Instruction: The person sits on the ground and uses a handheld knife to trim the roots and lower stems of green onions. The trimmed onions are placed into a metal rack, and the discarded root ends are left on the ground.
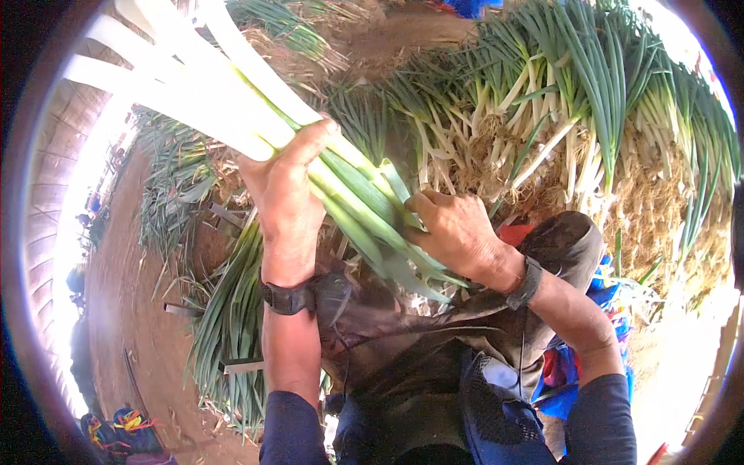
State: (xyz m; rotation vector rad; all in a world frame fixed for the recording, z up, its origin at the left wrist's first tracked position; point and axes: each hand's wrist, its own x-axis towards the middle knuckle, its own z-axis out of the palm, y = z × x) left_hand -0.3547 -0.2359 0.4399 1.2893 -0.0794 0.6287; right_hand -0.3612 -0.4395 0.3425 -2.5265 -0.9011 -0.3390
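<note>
A bunch of long leeks point(360, 198) slants across the upper middle, white stalks toward the upper left and green leaves toward my lap. My left hand point(288, 182) is wrapped round the bunch where white turns to green, its thumb over the top. Against the leafy end, my right hand point(457, 232) is closed, pinching a green leaf between thumb and fingers. Its fingertips are partly hidden by the leaves. Bright light washes out the white stalks.
A large heap of leeks point(542, 116) with roots showing lies to the far right. More leeks point(225, 325) hang over metal bars point(244, 366) on my left. Bare soil point(124, 310) stretches beyond them, and a dark bag point(128, 434) lies at the lower left.
</note>
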